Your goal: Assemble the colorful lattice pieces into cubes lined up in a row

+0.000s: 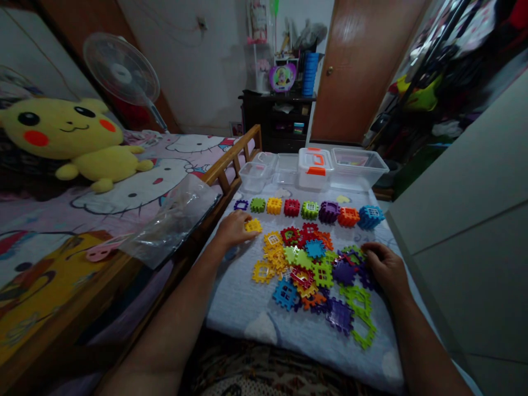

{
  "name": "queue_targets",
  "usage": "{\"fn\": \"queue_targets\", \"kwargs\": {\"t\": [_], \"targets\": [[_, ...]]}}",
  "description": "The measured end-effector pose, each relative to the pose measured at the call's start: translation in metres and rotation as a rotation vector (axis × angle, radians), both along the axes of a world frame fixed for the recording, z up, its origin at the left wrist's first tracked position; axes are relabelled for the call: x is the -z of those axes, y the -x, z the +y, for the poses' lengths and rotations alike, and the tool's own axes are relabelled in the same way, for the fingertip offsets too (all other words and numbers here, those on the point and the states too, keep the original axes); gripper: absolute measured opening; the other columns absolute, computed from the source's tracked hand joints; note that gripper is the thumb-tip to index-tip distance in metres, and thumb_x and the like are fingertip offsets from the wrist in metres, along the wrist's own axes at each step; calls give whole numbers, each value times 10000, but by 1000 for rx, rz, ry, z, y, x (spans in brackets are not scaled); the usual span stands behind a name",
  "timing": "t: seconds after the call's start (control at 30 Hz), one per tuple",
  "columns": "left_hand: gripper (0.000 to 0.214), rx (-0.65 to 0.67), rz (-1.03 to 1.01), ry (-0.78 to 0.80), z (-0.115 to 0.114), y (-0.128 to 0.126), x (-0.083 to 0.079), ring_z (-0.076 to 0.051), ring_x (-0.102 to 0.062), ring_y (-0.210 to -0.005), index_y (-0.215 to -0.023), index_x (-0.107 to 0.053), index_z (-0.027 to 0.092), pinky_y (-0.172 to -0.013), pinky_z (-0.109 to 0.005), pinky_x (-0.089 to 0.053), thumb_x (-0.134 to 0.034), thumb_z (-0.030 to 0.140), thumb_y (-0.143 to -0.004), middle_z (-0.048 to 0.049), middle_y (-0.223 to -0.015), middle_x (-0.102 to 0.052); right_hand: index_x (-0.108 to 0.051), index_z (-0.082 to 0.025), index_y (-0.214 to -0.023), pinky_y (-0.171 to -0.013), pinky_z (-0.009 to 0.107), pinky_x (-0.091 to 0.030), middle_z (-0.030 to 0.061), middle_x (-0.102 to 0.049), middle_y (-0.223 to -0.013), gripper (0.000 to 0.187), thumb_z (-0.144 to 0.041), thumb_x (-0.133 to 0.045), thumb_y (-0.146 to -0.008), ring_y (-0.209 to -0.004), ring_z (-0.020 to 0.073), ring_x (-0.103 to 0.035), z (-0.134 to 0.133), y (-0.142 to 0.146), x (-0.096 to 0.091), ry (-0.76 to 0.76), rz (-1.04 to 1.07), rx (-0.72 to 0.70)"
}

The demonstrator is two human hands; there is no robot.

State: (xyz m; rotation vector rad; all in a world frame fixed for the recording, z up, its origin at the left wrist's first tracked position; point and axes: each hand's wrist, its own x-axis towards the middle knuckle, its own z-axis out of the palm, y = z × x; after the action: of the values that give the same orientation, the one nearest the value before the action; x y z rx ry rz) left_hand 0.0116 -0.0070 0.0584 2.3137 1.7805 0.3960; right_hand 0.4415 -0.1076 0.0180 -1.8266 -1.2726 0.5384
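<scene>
A heap of flat plastic interlocking tiles (313,269) in yellow, green, blue, red, orange and purple lies on a pale blue cloth (247,308). Behind it stands a row of assembled cubes (309,209) in several colours. My left hand (235,228) rests on the cloth at the heap's left, fingers closed on a yellow tile (253,225). At the heap's right edge my right hand (385,267) lies with curled fingers pressing on purple and green tiles (355,256).
Clear plastic boxes (357,165) and an orange-latched case (315,165) stand at the cloth's far edge. A wooden bed frame (231,159) with a clear bag (177,220) and yellow plush toy (70,137) is on the left. A grey panel (466,220) rises on the right.
</scene>
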Motion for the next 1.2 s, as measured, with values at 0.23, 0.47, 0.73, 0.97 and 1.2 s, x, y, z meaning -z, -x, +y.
{"fn": "queue_targets", "kwargs": {"t": [0.23, 0.47, 0.73, 0.97, 1.2], "targets": [[345, -24, 66, 102, 6, 2, 13, -266, -641, -907, -893, -678, 204, -779, -335, -477, -764, 447, -665, -79, -956, -683, -730, -193, -879, -578, 299, -477, 37, -721, -728, 323, -437, -588, -721, -575, 186, -612, 0, -2, 3, -20, -16, -4], [383, -11, 62, 78, 10, 0, 14, -277, -642, -976, -934, -686, 220, -849, -338, -482, -788, 426, -628, -85, -1018, -700, -727, -201, -853, -555, 294, -472, 24, -696, -663, 293, -425, -599, -714, -534, 179, -594, 0, 2, -2, -17, 15, 5], [273, 28, 97, 105, 16, -2, 12, -283, -652, -875, -801, -693, 215, -725, -333, -471, -746, 409, -616, -78, -883, -691, -730, -191, -881, -566, 299, -477, 33, -707, -689, 312, -431, -599, -730, -546, 184, -596, 0, -1, 2, -13, 12, -3], [333, 125, 137, 58, 22, -7, -1, -273, -640, -875, -892, -696, 210, -750, -339, -473, -739, 424, -642, -78, -921, -691, -730, -194, -885, -574, 308, -477, 37, -710, -701, 332, -451, -592, -726, -565, 195, -609, 0, -2, 1, 2, -10, -2], [504, 306, 167, -69, 66, -36, -38, -277, -612, -1026, -1064, -687, 168, -932, -346, -466, -771, 468, -669, -108, -1071, -653, -721, -193, -870, -578, 309, -474, 41, -718, -725, 349, -469, -583, -706, -551, 186, -596, 0, 1, -2, 14, 13, -1]]}}
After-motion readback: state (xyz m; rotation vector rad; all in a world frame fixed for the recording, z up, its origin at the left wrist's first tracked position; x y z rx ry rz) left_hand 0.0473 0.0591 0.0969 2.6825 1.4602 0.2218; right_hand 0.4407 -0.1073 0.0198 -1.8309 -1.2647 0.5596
